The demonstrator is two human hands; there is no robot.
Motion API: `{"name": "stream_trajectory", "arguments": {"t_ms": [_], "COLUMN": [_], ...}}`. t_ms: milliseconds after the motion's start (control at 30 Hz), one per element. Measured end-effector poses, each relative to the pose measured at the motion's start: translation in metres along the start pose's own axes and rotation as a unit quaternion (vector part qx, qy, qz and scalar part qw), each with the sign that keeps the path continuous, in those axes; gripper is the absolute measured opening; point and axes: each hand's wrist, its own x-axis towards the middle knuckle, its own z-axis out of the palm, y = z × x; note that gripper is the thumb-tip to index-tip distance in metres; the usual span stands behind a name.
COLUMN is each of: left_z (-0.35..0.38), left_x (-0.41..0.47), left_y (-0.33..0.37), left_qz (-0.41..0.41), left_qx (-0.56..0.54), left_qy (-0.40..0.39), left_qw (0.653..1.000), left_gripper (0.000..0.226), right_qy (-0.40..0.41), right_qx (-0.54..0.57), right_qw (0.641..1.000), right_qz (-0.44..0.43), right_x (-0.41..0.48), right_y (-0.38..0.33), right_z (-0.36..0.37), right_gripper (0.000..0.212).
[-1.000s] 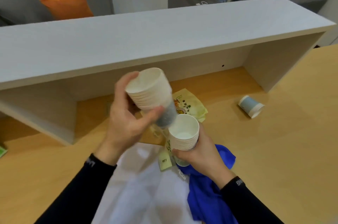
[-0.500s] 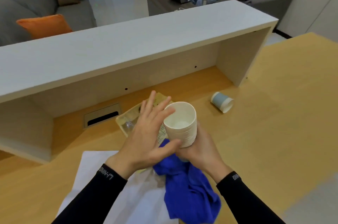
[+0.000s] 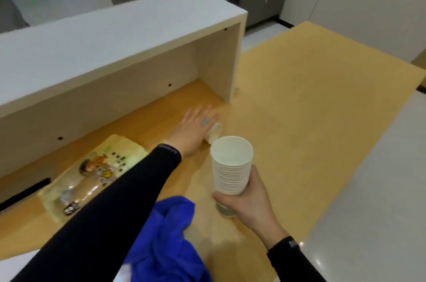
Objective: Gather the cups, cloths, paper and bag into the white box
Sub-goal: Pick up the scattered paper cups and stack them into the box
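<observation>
At the lower left of the frame a corner of the white sheet of paper point(image 3: 13, 265) shows under the dark sleeve. Above it, left of centre, the crinkled yellow-green printed plastic bag point(image 3: 92, 173) lies flat on the wooden tabletop point(image 3: 311, 120), and the crumpled blue cloth point(image 3: 166, 242) sits at the bottom centre, overlapping the paper's edge.

What has changed: half a second ago the left hand point(image 3: 191, 134) was up against the stack, having just nested its cups into the one the other hand holds. Now it has left the stack and stretched out across the frame to the centre, fingers spread and flat, coming down over the lone blue-and-white paper cup point(image 3: 213, 135) that lies on its side just in front of the pale shelf unit point(image 3: 115, 35). The fingers are apart and not yet closed; they cover part of the cup, and whether they touch it I cannot tell.

To the right of centre, the right hand point(image 3: 244, 198) is wrapped round the lower part of the tall stack of white paper cups point(image 3: 231, 164), holding it upright with its open mouth facing up — the ribbed rims show many cups nested together.

So the two stacks are now one, and my judgement is that the stray cup is the last to join. The white box is not in view.
</observation>
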Motion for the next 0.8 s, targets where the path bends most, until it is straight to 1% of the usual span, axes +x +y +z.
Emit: {"name": "stream_trajectory", "arguments": {"t_ms": [67,133,200,233,267,300,333,367,400,433,467,500,533,567,600,633,700,733,800], "left_z": [0.018,0.028,0.027,0.024,0.018,0.009,-0.004,-0.024,-0.046,-0.071,-0.095,-0.119,-0.140,-0.156,-0.167,-0.172,-0.173,-0.173,-0.171], "left_x": [0.017,0.020,0.012,0.006,0.000,-0.007,-0.014,-0.025,-0.037,-0.051,-0.069,-0.089,-0.109,-0.129,-0.146,-0.160,-0.184,-0.197,-0.229], "left_y": [-0.001,0.001,0.005,0.005,0.006,0.005,0.003,0.001,0.000,0.000,0.000,0.003,0.007,0.011,0.015,0.018,0.018,0.017,0.016], "left_qz": [0.021,0.030,0.021,0.003,-0.026,-0.067,-0.124,-0.184,-0.223,-0.232,-0.220,-0.194,-0.164,-0.137,-0.121,-0.118,-0.141,-0.162,-0.204], "left_qx": [0.031,0.050,0.068,0.071,0.048,-0.008,-0.103,-0.226,-0.354,-0.458,-0.526,-0.566,-0.585,-0.581,-0.555,-0.516,-0.429,-0.390,-0.327], "left_qy": [-0.030,-0.046,-0.025,-0.022,-0.027,-0.020,0.005,0.053,0.116,0.183,0.245,0.292,0.321,0.332,0.329,0.314,0.267,0.248,0.225], "left_qw": [0.999,0.997,0.997,0.997,0.998,0.997,0.987,0.955,0.901,0.839,0.784,0.746,0.727,0.731,0.754,0.788,0.851,0.872,0.895], "left_gripper": [0.081,0.063,0.042,0.036,0.036,0.044,0.057,0.070,0.080,0.086,0.087,0.088,0.085,0.080,0.076,0.074,0.076,0.077,0.077], "right_qy": [-0.014,-0.034,-0.043,-0.045,-0.046,-0.049,-0.052,-0.056,-0.060,-0.067,-0.076,-0.087,-0.099,-0.112,-0.124,-0.137,-0.168,-0.188,-0.234], "right_qx": [-0.013,-0.019,-0.024,-0.024,-0.024,-0.027,-0.031,-0.034,-0.036,-0.038,-0.039,-0.040,-0.039,-0.040,-0.039,-0.038,-0.027,-0.024,-0.022], "right_qw": [1.000,0.999,0.999,0.999,0.999,0.998,0.998,0.997,0.997,0.996,0.995,0.994,0.992,0.990,0.988,0.985,0.977,0.972,0.959], "right_qz": [-0.004,-0.005,-0.011,-0.014,-0.017,-0.021,-0.025,-0.030,-0.035,-0.042,-0.051,-0.059,-0.067,-0.076,-0.088,-0.102,-0.128,-0.140,-0.159], "right_x": [0.003,0.006,0.008,0.009,0.010,0.011,0.012,0.013,0.013,0.013,0.013,0.012,0.011,0.009,0.006,0.003,-0.007,-0.012,-0.026], "right_y": [0.000,-0.003,-0.006,-0.007,-0.007,-0.007,-0.007,-0.008,-0.009,-0.012,-0.015,-0.018,-0.023,-0.027,-0.033,-0.039,-0.051,-0.058,-0.070], "right_z": [-0.006,-0.009,-0.011,-0.011,-0.010,-0.009,-0.006,-0.004,0.000,0.004,0.009,0.014,0.020,0.026,0.033,0.040,0.056,0.065,0.084], "right_gripper": [0.064,0.062,0.064,0.066,0.067,0.067,0.067,0.067,0.066,0.065,0.064,0.063,0.062,0.060,0.058,0.056,0.053,0.052,0.054]}}
